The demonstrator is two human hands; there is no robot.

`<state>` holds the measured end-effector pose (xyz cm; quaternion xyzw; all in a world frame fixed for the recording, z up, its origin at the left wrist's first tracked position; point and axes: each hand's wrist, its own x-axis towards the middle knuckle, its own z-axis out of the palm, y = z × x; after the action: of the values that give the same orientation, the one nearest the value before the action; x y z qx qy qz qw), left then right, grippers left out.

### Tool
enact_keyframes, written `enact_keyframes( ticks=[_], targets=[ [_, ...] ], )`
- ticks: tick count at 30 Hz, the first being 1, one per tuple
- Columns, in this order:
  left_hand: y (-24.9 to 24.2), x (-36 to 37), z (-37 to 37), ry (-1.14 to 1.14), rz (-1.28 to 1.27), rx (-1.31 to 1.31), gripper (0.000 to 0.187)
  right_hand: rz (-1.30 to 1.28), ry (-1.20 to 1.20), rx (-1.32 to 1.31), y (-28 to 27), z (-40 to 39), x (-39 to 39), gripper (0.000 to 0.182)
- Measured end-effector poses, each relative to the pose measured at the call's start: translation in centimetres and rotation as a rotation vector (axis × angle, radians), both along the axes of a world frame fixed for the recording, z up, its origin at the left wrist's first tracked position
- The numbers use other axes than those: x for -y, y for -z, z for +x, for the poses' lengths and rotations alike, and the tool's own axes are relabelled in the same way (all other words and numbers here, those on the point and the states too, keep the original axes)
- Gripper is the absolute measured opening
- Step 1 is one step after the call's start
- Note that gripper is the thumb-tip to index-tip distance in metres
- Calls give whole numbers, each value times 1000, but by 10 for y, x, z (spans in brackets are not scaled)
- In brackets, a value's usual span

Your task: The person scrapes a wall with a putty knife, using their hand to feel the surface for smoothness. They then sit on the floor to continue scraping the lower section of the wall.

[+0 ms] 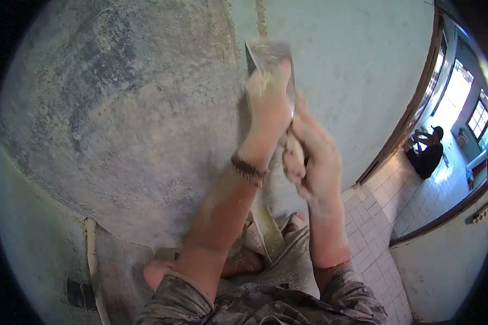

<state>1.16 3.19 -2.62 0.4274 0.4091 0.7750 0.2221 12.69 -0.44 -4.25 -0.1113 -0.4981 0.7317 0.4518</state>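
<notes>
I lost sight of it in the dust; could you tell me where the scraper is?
The scraper is top centre, flat against the wall, under the left hand, with the right hand just below it.

Both hands are pressing a scraper blade (271,57) flat against the grey patched wall (119,119) — the left hand (268,108) is bearing on the blade, the right hand (314,151) is gripping the handle just below. A person (428,149) is crouching beyond the doorway.

scraper blade (271,57) blurred, handle hidden
</notes>
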Motion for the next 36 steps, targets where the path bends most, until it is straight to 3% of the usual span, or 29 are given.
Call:
enact_keyframes(
  ticks=[2,8,9,11,14,17,20,24,26,27,28,30,33,36],
  targets=[
    [-25,6,10,21,6,115,23,-7,1,-7,-3,2,-3,54],
    [53,-9,18,-158,158,153,24,-69,-39,68,47,13,3,51],
    [39,-8,10,-155,169,148,24,-59,-37,61,37,8,1,51],
    [-3,-2,-3,-58,126,-101,23,-21,30,-18,4,-3,1,51],
    [-53,11,11,31,6,137,25,34,-10,-81,-35,1,3,52],
    [-4,2,2,-39,193,-30,27,20,40,40,-3,2,4,52],
    [35,-7,8,-187,210,70,30,-95,8,76,28,4,13,50],
    [-41,-1,-3,-57,209,-33,28,6,20,-25,-31,-8,5,51],
    [-72,0,2,-15,99,127,25,61,-17,-63,-55,-5,0,52],
    [-58,-9,-3,-17,106,130,25,67,-19,-59,-52,-3,1,52],
    [-30,-26,-14,-94,176,-51,25,47,-5,-5,-44,-1,2,51],
    [2,-26,-2,-149,204,77,23,18,34,106,-15,4,10,51],
    [24,-21,-5,-175,246,39,20,-50,-11,156,4,2,13,58],
    [-51,-6,-11,-91,193,4,21,64,7,77,-46,-11,3,58]
  ],
)
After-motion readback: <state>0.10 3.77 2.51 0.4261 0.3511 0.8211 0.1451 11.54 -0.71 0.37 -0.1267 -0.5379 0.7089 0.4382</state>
